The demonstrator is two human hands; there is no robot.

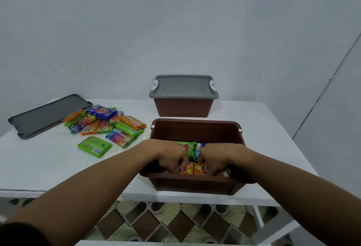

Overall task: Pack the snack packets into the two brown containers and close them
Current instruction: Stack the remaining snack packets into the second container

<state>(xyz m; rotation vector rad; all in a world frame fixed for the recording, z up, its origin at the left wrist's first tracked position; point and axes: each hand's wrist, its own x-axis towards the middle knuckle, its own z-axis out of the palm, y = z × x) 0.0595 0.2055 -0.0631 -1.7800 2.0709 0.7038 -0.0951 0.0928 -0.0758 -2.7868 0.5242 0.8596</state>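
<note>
"Could you see what the hands were gripping?"

"No. The fingertips of the left hand [172, 157] and right hand [213, 159] were buried among the packets [192, 168] in the open box [195, 128], so any grip was hidden."

"And the closed box [182, 107]?"

"Its lid [183, 86] covered the contents. The packet print was too blurred to read, and both arms were cut off at the bottom edge."
</note>
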